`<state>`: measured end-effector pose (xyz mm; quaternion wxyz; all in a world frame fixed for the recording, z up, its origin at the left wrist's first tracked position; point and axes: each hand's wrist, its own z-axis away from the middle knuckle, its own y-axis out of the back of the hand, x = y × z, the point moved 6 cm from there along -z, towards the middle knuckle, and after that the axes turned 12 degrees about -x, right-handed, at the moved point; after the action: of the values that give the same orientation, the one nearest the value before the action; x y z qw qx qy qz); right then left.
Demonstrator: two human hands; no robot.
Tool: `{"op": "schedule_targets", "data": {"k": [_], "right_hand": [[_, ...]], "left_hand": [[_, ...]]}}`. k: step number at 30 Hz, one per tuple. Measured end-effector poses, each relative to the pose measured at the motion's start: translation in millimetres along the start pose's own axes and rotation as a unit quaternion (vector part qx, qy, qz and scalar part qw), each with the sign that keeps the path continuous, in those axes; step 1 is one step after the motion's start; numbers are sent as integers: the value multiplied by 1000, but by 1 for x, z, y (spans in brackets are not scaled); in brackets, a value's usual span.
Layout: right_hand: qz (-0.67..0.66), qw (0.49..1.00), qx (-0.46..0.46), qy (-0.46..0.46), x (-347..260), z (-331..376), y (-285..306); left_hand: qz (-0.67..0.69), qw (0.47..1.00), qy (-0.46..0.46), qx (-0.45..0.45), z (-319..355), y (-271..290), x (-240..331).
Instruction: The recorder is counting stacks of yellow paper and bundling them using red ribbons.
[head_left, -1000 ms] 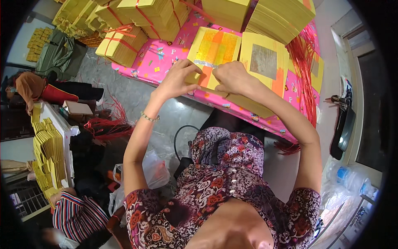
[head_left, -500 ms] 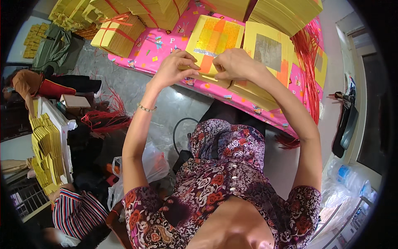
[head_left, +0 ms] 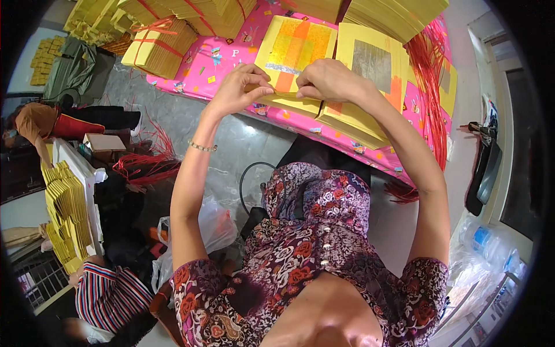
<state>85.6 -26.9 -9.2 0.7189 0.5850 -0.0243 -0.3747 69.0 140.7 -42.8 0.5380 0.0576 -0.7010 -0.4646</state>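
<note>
On the pink patterned table cover lies a stack of yellow paper (head_left: 295, 104). Its top yellow sheet (head_left: 263, 55) bears an orange and gold patch with a silvery strip. Along the near edge of that sheet, my left hand (head_left: 241, 89) pinches the left side between thumb and fingers. My right hand (head_left: 329, 81) has curled fingers closed on the same edge, a short way to the right. Between my hands the edge looks slightly raised. My fingertips partly hide it. A second paper stack (head_left: 399, 63) with a grey foil square sits beside it, under my right forearm.
Bundles of yellow paper tied with red strips (head_left: 159, 49) stand at the far left of the table (head_left: 202, 75). Red strands (head_left: 428, 81) hang at the right. Two other people are at the left, near folded yellow paper (head_left: 63, 202). A plastic bag (head_left: 211, 225) is on the floor.
Both hands have shifted slightly away from me along with the sheet's near edge, which now looks a little more raised. The whole view has tilted slightly.
</note>
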Motion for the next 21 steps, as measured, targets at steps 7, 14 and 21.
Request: {"op": "schedule_targets", "data": {"k": [7, 14, 21], "right_hand": [[9, 999, -27, -23, 0, -1, 1], [-1, 1000, -19, -23, 2, 1, 1], [2, 1000, -16, -19, 2, 1, 0]], "left_hand": [[6, 1000, 16, -5, 0, 1, 0], [20, 1000, 20, -4, -1, 1, -2], [26, 999, 26, -8, -1, 1, -3]]}}
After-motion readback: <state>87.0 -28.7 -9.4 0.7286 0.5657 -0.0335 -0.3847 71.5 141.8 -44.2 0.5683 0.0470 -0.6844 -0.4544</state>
